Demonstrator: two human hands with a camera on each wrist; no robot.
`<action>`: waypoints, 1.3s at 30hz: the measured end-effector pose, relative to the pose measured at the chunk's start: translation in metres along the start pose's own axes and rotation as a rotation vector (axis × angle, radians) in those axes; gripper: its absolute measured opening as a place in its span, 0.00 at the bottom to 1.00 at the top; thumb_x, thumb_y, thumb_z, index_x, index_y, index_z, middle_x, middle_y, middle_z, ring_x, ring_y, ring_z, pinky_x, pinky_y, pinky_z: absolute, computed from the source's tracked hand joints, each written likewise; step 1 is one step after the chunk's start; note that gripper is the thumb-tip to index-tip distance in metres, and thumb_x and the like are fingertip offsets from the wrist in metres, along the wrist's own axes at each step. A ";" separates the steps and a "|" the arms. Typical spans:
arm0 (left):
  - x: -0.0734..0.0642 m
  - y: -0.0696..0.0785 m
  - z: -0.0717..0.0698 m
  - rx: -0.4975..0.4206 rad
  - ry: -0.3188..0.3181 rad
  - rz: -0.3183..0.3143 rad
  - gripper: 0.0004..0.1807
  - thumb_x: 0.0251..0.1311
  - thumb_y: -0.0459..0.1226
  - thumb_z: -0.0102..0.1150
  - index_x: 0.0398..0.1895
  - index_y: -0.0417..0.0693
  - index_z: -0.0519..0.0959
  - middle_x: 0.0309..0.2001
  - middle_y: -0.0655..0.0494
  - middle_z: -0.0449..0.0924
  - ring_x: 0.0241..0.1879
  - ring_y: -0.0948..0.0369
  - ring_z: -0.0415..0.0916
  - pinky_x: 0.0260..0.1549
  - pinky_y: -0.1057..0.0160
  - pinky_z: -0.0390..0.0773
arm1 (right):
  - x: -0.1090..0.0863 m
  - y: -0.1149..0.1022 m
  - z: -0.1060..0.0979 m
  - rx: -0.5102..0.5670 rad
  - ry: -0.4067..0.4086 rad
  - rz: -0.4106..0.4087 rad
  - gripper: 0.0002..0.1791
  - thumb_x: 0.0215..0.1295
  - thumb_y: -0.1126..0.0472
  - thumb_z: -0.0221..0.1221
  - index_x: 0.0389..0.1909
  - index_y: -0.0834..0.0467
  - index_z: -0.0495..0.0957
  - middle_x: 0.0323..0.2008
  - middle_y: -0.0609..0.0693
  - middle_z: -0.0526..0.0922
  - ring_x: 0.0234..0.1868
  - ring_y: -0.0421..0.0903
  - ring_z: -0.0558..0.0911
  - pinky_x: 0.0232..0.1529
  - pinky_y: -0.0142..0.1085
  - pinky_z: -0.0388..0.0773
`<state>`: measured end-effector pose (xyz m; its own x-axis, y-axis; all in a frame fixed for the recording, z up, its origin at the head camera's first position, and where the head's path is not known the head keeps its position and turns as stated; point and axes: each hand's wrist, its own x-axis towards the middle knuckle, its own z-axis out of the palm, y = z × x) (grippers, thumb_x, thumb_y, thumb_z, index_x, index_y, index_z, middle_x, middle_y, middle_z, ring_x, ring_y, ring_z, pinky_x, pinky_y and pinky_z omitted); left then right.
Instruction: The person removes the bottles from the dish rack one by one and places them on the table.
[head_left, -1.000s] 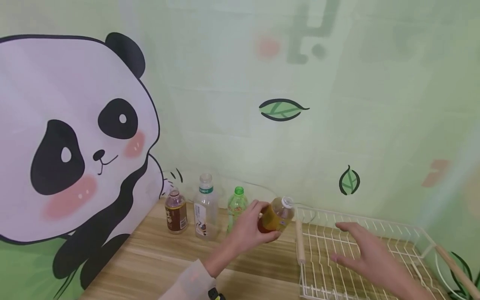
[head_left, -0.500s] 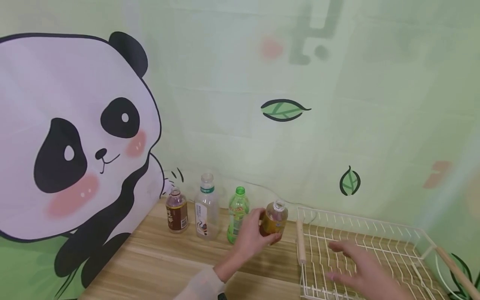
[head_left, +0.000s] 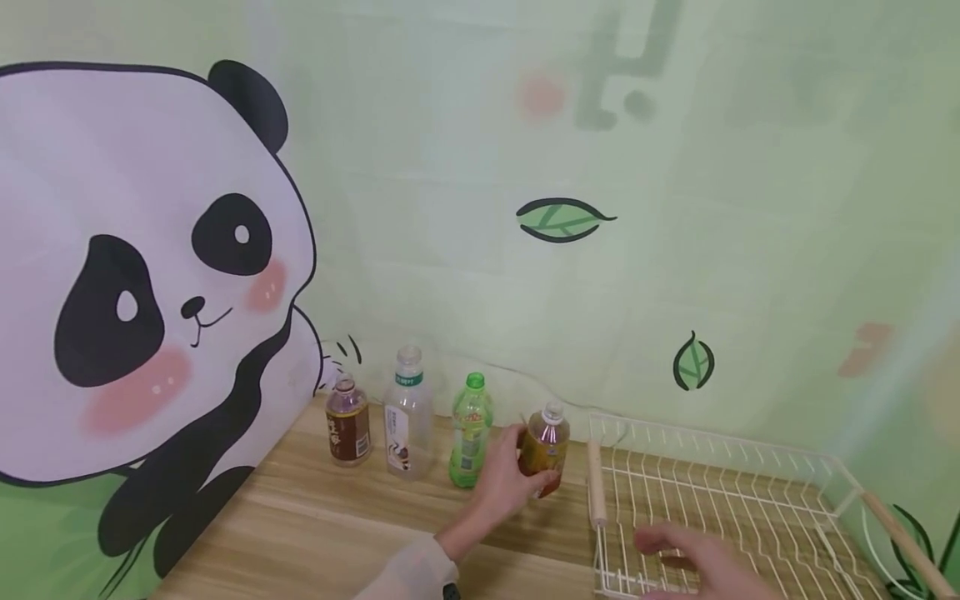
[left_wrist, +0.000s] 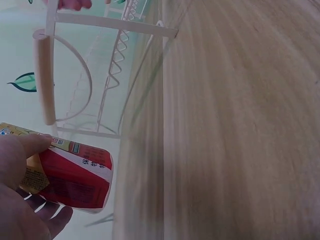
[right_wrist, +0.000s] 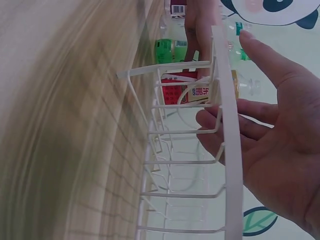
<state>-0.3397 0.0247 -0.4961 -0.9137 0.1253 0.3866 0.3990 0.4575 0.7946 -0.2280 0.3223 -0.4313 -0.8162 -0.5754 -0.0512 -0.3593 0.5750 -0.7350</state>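
My left hand (head_left: 504, 477) grips a plastic bottle (head_left: 546, 440) with a red and yellow label, fingers and thumb around its sides. The bottle is upright and uncapped in the head view; its red base (left_wrist: 80, 175) is close to the tabletop in the left wrist view, and whether it touches is hard to tell. Just left of it are a green bottle (head_left: 470, 433), a clear bottle (head_left: 407, 429) with a white label, and a brown-labelled bottle (head_left: 348, 425). My right hand (head_left: 697, 557) holds nothing, its fingers apart over the front of a white wire rack (right_wrist: 231, 150).
The rack occupies the table's right side, with wooden handles (head_left: 597, 483) at both ends. Behind everything hangs a pale green wall cloth with a printed panda (head_left: 187, 250). A thin cable runs along the back. The wooden tabletop (head_left: 300, 533) extends in front of the bottles.
The bottle in my left hand has gone from tilted right to upright and come down into line with the others. My right hand has moved toward me and slightly left.
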 end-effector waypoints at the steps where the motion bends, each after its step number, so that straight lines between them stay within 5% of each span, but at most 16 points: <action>1: 0.001 -0.001 0.001 0.001 0.002 -0.006 0.37 0.58 0.39 0.81 0.67 0.41 0.72 0.59 0.47 0.79 0.58 0.51 0.80 0.54 0.53 0.85 | 0.000 0.001 0.000 0.013 -0.013 0.008 0.27 0.73 0.53 0.67 0.66 0.63 0.76 0.60 0.57 0.83 0.60 0.51 0.82 0.58 0.42 0.83; 5: 0.003 -0.003 0.004 0.008 0.008 -0.018 0.37 0.59 0.40 0.80 0.68 0.42 0.71 0.60 0.47 0.79 0.59 0.51 0.80 0.56 0.52 0.84 | 0.002 0.004 0.000 0.062 -0.066 0.043 0.27 0.73 0.54 0.67 0.66 0.66 0.76 0.61 0.62 0.82 0.60 0.62 0.82 0.59 0.49 0.83; 12: 0.004 -0.010 0.009 0.017 0.011 -0.022 0.37 0.58 0.39 0.81 0.67 0.41 0.72 0.59 0.47 0.79 0.59 0.52 0.80 0.56 0.52 0.85 | 0.003 0.009 0.002 0.031 -0.081 0.020 0.25 0.72 0.57 0.68 0.62 0.67 0.78 0.56 0.59 0.84 0.55 0.50 0.85 0.53 0.39 0.85; 20: 0.001 -0.013 0.013 0.022 -0.018 -0.015 0.36 0.59 0.39 0.80 0.67 0.41 0.72 0.60 0.46 0.79 0.60 0.50 0.80 0.58 0.51 0.84 | 0.001 0.014 0.008 0.119 -0.107 -0.033 0.24 0.73 0.60 0.66 0.62 0.71 0.77 0.55 0.64 0.84 0.52 0.35 0.83 0.50 0.33 0.83; 27: 0.000 -0.014 0.014 0.050 -0.032 -0.038 0.36 0.61 0.39 0.79 0.68 0.39 0.71 0.61 0.43 0.79 0.61 0.47 0.79 0.60 0.46 0.82 | -0.001 0.019 0.012 0.141 -0.108 -0.054 0.26 0.71 0.61 0.68 0.61 0.74 0.76 0.54 0.67 0.84 0.52 0.34 0.83 0.50 0.33 0.84; 33: 0.000 -0.013 0.011 0.053 -0.084 -0.057 0.40 0.61 0.38 0.78 0.71 0.37 0.67 0.64 0.40 0.76 0.63 0.45 0.77 0.62 0.43 0.80 | -0.001 0.017 0.014 0.070 -0.090 -0.071 0.23 0.75 0.60 0.64 0.62 0.71 0.77 0.54 0.63 0.85 0.52 0.36 0.83 0.52 0.35 0.83; 39: -0.007 -0.005 -0.005 0.082 -0.225 -0.126 0.55 0.58 0.41 0.81 0.79 0.30 0.56 0.71 0.31 0.66 0.70 0.38 0.70 0.68 0.38 0.73 | 0.002 0.012 0.013 0.004 -0.102 0.006 0.23 0.78 0.54 0.62 0.63 0.65 0.79 0.56 0.58 0.86 0.55 0.47 0.85 0.54 0.48 0.84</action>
<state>-0.3347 0.0173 -0.5009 -0.9535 0.2511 0.1666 0.2821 0.5503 0.7859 -0.2282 0.3206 -0.4486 -0.7682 -0.6282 -0.1236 -0.3527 0.5763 -0.7372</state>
